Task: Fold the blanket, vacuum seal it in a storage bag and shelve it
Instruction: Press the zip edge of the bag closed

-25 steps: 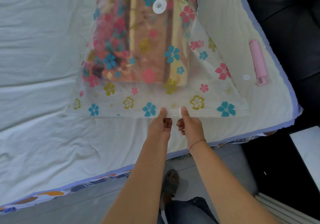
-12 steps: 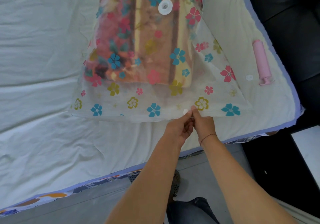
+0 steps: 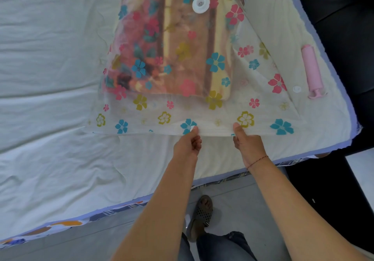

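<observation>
A clear storage bag (image 3: 202,117) printed with coloured flowers lies on the bed, its open edge toward me. Inside it sits the folded blanket (image 3: 174,44), brown, pink and yellow. A white round valve (image 3: 200,4) sits on top of the bag. My left hand (image 3: 187,144) pinches the bag's near edge, with a small white clip under the thumb. My right hand (image 3: 248,144) pinches the same edge a hand's width to the right.
A pink hand pump (image 3: 310,71) and a small white cap (image 3: 296,89) lie on the bed (image 3: 50,149) right of the bag. A black sofa (image 3: 348,28) stands past the bed's right edge. My foot in a sandal (image 3: 201,214) stands on the grey floor.
My hands were together at the middle of the bag's edge. They have drawn apart along it, the left going left and the right going right.
</observation>
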